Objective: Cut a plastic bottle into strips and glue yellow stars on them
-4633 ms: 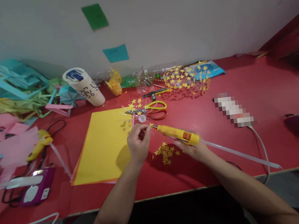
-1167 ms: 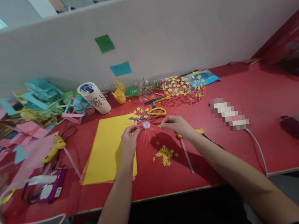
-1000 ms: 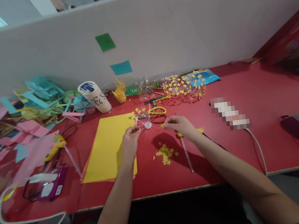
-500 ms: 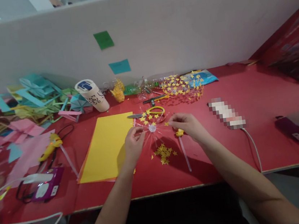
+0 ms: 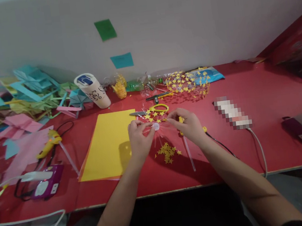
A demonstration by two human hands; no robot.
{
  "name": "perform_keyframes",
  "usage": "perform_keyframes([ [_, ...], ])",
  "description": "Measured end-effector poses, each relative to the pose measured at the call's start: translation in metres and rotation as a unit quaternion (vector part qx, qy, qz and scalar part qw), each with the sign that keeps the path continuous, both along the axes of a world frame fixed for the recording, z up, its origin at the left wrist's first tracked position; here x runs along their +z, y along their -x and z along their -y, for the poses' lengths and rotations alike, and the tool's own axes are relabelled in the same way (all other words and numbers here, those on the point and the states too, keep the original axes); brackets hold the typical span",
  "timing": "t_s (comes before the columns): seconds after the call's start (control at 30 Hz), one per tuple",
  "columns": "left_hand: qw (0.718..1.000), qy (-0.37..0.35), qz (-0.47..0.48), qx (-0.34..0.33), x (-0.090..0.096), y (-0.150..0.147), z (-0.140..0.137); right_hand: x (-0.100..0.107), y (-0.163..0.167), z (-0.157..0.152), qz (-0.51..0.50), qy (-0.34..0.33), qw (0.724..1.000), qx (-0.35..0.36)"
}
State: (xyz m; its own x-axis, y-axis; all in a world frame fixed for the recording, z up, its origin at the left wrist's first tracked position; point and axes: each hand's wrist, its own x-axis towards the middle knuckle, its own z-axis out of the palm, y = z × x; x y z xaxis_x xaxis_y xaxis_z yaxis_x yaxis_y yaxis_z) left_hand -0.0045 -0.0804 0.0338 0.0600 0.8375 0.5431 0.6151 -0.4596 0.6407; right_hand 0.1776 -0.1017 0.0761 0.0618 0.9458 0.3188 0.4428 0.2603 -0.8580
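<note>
Between my hands is a cut clear plastic bottle piece [image 5: 156, 126], with a whitish round centre and thin strips spreading out. Yellow stars [image 5: 150, 117] sit on its far strips. My left hand [image 5: 141, 138] is closed, pinching a clear strip close to the centre. My right hand [image 5: 187, 123] pinches a small yellow star at its fingertips, close to the strips on the right. A pile of loose yellow stars [image 5: 168, 152] lies just below. Partly hidden under my right hand is a yellow glue gun [image 5: 181, 121] with a clear glue stick [image 5: 190, 155].
Yellow paper sheets [image 5: 103, 148] lie left, yellow-handled scissors [image 5: 159, 108] beyond the plastic piece. Another glue gun [image 5: 48, 144], a purple power strip [image 5: 48, 182], folded paper shapes [image 5: 35, 90] and a white cup [image 5: 93, 92] stand left. A star-covered plastic piece [image 5: 183, 83] lies at the back.
My left hand has moved right, up to the round centre. My right hand has brought the star in closer to the strips. The view has tipped slightly downward.
</note>
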Motion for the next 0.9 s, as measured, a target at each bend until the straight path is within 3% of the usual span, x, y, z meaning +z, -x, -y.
perform_keyframes([
  [0.17, 0.999, -0.009, 0.029, 0.017, -0.011, -0.014, 0.001, 0.002, 0.010, 0.005, -0.003, -0.012, 0.999, 0.038],
  [0.4, 0.998, -0.032, 0.055, -0.024, -0.016, -0.014, 0.002, -0.005, 0.012, 0.010, 0.019, 0.001, 0.996, 0.082],
  [0.6, 0.992, -0.094, 0.047, -0.068, -0.020, -0.010, 0.004, -0.012, 0.007, 0.014, 0.033, 0.040, 0.990, 0.129],
  [0.8, 0.985, -0.141, 0.021, -0.096, -0.021, -0.009, 0.003, -0.025, 0.005, 0.013, 0.089, -0.023, 0.988, 0.127],
  [0.9, 0.984, -0.151, 0.008, -0.096, -0.023, -0.009, 0.004, -0.032, 0.003, 0.013, 0.149, -0.088, 0.976, 0.129],
])
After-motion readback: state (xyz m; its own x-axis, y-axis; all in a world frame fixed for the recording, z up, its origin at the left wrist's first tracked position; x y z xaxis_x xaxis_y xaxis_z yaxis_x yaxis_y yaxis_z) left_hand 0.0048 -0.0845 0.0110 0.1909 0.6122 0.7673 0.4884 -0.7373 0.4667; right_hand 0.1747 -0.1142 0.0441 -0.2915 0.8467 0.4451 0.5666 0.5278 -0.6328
